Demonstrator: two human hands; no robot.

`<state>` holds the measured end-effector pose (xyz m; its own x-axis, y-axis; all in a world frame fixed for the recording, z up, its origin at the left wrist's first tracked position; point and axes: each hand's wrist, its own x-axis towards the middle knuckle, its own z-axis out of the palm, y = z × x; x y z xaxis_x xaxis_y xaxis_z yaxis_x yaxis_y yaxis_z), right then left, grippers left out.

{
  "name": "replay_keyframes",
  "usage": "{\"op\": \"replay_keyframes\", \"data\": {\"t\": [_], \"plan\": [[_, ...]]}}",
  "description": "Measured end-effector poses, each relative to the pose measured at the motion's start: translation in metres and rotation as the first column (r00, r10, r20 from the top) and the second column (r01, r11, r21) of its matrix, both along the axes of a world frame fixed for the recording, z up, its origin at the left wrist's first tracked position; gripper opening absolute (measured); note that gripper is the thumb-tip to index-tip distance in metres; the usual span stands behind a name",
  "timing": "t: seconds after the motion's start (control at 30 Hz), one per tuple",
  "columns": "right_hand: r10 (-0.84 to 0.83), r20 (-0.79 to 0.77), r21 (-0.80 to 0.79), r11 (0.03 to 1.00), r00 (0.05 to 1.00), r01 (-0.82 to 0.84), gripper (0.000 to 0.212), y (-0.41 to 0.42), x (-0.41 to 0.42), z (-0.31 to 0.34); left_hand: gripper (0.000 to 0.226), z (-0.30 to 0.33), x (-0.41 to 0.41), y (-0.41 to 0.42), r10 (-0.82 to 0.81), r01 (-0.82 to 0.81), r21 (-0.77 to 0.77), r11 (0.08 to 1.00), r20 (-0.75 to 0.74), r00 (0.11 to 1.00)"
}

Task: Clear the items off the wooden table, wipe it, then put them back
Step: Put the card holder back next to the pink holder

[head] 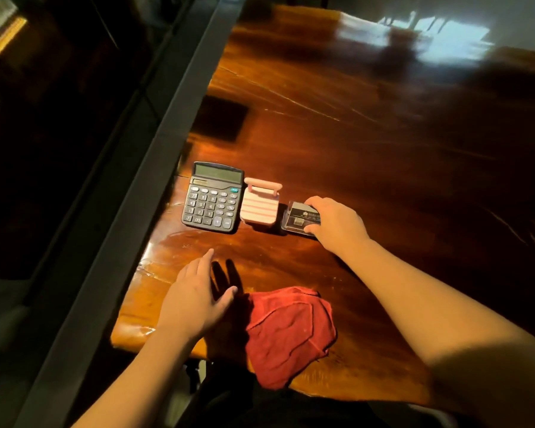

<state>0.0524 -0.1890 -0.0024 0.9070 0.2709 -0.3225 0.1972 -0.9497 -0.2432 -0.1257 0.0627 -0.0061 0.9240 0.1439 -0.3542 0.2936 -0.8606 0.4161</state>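
A grey calculator (212, 197) lies near the left edge of the glossy wooden table (368, 143). Right beside it stands a small pink ribbed holder (260, 203). To its right sits a clear plastic card box (300, 217), and my right hand (337, 225) grips it from the right, thumb and fingers on its sides. A crumpled red cloth (288, 332) rests at the table's near edge. My left hand (198, 295) hovers flat, fingers spread, just left of the cloth and holds nothing.
A dark flat square (220, 118) lies on the table beyond the calculator. A grey beam or ledge (130, 211) runs along the table's left edge, with dark floor beyond it. Bright window glare falls on the far table top.
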Motion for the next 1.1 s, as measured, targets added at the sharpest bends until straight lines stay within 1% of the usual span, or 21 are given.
{"op": "replay_keyframes", "data": {"t": [0.17, 0.33, 0.4, 0.5, 0.57, 0.7, 0.8, 0.87, 1.0, 1.1], "plan": [[0.028, 0.002, -0.016, 0.999, 1.000, -0.028, 0.048, 0.011, 0.004, -0.015, 0.091, -0.006, -0.003, 0.008, 0.006, -0.006, -0.011, 1.000, 0.009, 1.000], [0.024, -0.009, 0.007, 1.000, 1.000, -0.024, 0.055, 0.013, 0.004, -0.023, 0.091, -0.009, -0.002, 0.009, 0.001, -0.001, -0.023, 1.000, 0.019, 1.000], [0.023, -0.040, 0.008, 1.000, 0.999, -0.023, 0.064, 0.012, 0.004, -0.022, 0.090, -0.010, -0.001, 0.007, -0.016, 0.017, -0.035, 0.999, 0.021, 1.000], [0.040, -0.099, 0.010, 0.999, 0.994, -0.039, 0.089, 0.008, 0.000, -0.014, 0.087, -0.010, 0.000, 0.003, -0.073, 0.073, -0.043, 0.996, 0.021, 0.997], [0.048, -0.082, 0.025, 0.999, 0.996, -0.046, 0.095, 0.004, -0.004, -0.009, 0.085, -0.010, 0.001, -0.001, -0.099, 0.100, -0.054, 0.994, 0.014, 0.995], [-0.030, -0.031, 0.129, 0.991, 0.999, 0.034, 0.093, -0.012, -0.028, 0.006, 0.085, -0.008, 0.002, -0.013, -0.165, 0.166, -0.064, 0.984, 0.019, 0.986], [-0.084, -0.054, 0.199, 0.976, 0.995, 0.093, 0.095, -0.023, -0.061, 0.014, 0.088, -0.007, -0.001, -0.023, -0.191, 0.192, -0.072, 0.979, 0.011, 0.981], [-0.090, -0.080, 0.236, 0.966, 0.993, 0.107, 0.095, -0.028, -0.086, 0.017, 0.090, -0.008, -0.005, -0.030, -0.207, 0.205, -0.075, 0.976, -0.014, 0.978], [-0.085, -0.159, 0.213, 0.970, 0.984, 0.118, 0.094, -0.035, -0.128, 0.016, 0.093, -0.012, -0.016, -0.043, -0.248, 0.244, -0.060, 0.968, -0.085, 0.965], [-0.123, -0.238, 0.165, 0.972, 0.963, 0.165, 0.093, -0.036, -0.153, 0.009, 0.093, -0.016, -0.024, -0.052, -0.293, 0.291, -0.034, 0.956, -0.125, 0.948]]}}
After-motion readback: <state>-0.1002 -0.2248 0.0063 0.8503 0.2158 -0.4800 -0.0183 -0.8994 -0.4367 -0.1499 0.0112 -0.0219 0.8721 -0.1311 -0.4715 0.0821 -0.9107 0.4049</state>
